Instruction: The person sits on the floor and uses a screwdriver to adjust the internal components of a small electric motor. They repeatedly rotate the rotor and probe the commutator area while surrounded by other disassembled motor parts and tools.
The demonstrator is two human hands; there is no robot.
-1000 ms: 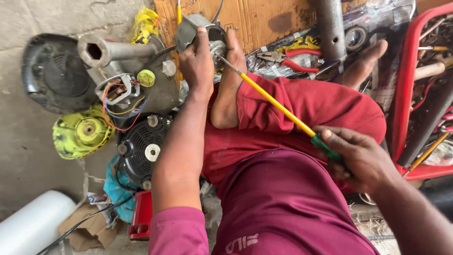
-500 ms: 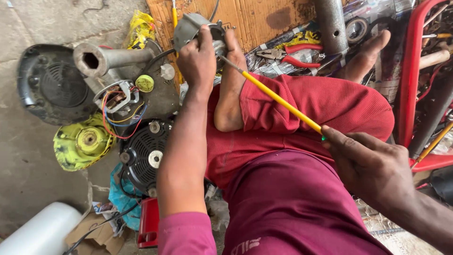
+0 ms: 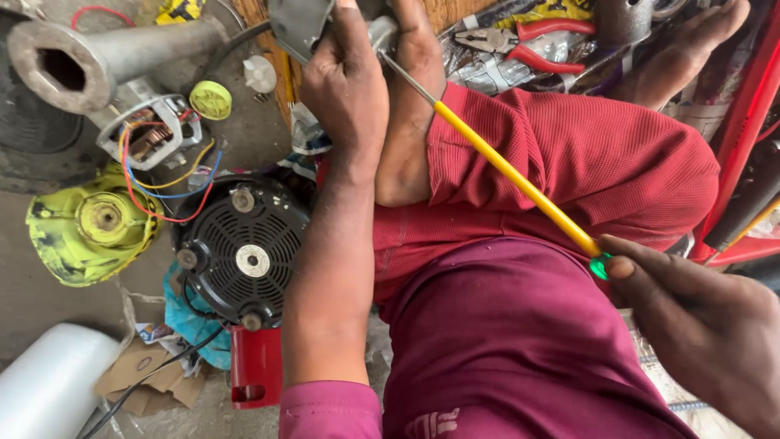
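Concrete floor (image 3: pixel 32 325), littered with motor parts. Yellow screwdriver (image 3: pixel 504 167) runs diagonally, tip up-left at grey metal part (image 3: pixel 296 24), handle down-right. Left hand (image 3: pixel 345 85) clamps the part; right hand (image 3: pixel 699 325) grips the handle.

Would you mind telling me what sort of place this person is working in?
Probably an informal repair workshop, worked on the floor: a black motor with a fan grille, an opened unit with loose coloured wires and red-handled pliers lie about, while the right hand drives a yellow screwdriver.
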